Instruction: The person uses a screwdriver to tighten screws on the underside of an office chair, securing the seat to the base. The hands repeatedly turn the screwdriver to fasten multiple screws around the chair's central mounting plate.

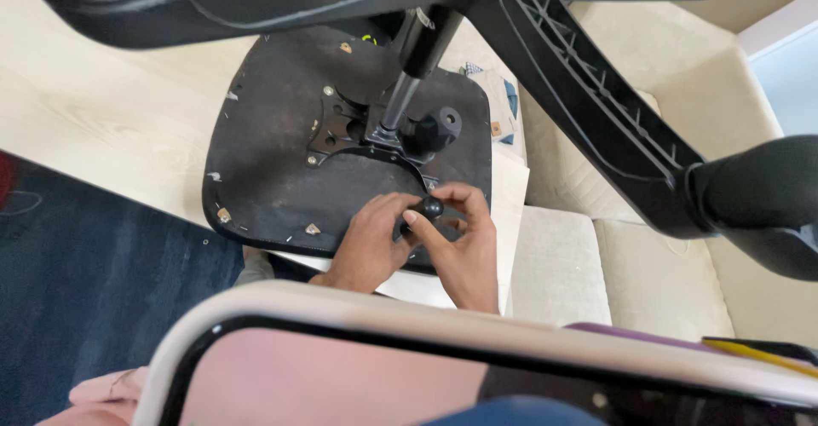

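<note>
While the curved white and black rail (477, 328) crosses the bottom of your view at six o'clock, both your hands sit just past it on the near edge of the upturned chair seat (273, 170). Your left hand (371, 243) is curled, its fingers closed round the stem below the small black knob (430, 208). Your right hand (460, 238) pinches that knob between thumb and forefinger, clamped on it from the five o'clock side. The knob stands on the seat's underside, right at its near edge, just short of the metal mounting plate (349, 132).

By the look of it, you are at the turning stage on this knob, tightening or loosening; which way cannot be told. The next move likely calls for a firm twist with the right hand while the left braces the stem so it does not swing.

Farther on, at twelve o'clock, the gas column (413, 68) rises from the plate, with a larger black knob (439, 128) beside it at one o'clock. The seat rests on a pale wooden bench (94, 111). Overhead, the ribbed legs of the chair base (588, 94) spread toward three o'clock, above a cream sofa (656, 281).
</note>
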